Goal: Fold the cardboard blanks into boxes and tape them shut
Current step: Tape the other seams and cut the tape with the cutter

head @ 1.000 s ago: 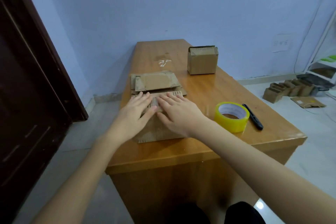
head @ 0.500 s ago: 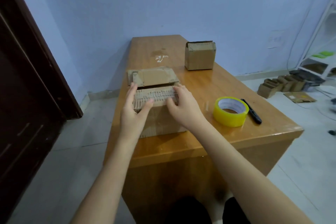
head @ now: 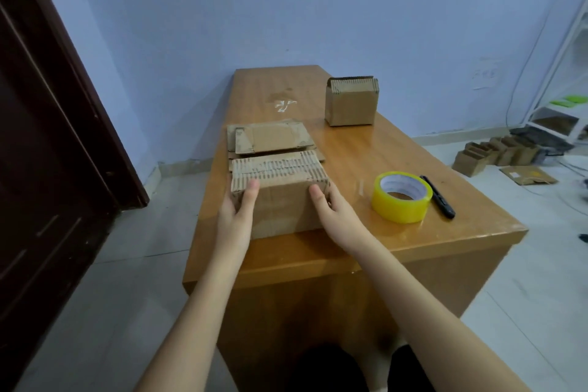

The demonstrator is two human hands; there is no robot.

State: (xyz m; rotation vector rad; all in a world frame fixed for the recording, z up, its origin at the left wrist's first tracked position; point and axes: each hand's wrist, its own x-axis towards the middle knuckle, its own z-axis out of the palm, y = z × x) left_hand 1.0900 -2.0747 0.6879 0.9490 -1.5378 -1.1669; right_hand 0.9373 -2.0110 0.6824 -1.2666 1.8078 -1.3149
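Both hands, left hand [head: 237, 216] & right hand [head: 332, 210], gripped box [head: 280, 197] near desk's [head: 413, 232] front edge; untaped flaps could've sprung open w/o pressure.

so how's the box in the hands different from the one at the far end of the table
The held box is wide and low, near the front edge, gripped at both ends by the left hand and right hand. The far box is narrower, taller and untouched. Both are brown corrugated cardboard, standing on the table.
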